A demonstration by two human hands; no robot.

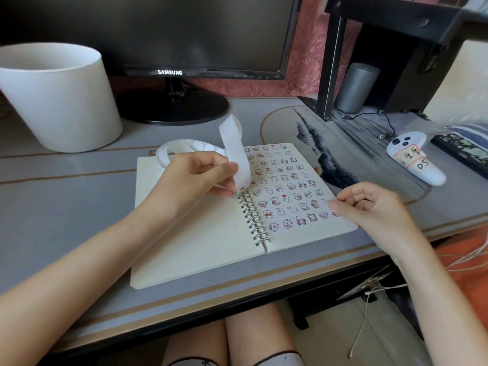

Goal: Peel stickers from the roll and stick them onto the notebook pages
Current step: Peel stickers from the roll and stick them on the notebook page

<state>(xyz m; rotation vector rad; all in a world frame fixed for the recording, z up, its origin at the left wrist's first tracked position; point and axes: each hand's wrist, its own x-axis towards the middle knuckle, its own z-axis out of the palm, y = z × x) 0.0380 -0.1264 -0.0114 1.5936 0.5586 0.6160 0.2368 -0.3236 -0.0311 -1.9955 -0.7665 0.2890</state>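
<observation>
Because the left hand [195, 175] pinches the long backing strip [236, 151] right over the spiral binding [253, 217], the loose tail could snag in the wire coils or drag the roll [174, 151] off its spot. A sharp tug might also tear the thin paper.

At the right edge of the right page [290, 186], the right hand [369, 204] rests with fingers curled and thumb tip down on the paper; whether it pinches a sticker I cannot tell. If one is there, it risks landing crooked or overlapping its neighbours, since the rows are packed tight.

The notebook [198, 239] lies open flat on the grey desk [66, 207] — left page blank, right page nearly filled with small cartoon animal stickers. The roll, a thin white ring, sits at the far edge of the left page, its strip arching up and curling back down to the left hand.
</observation>
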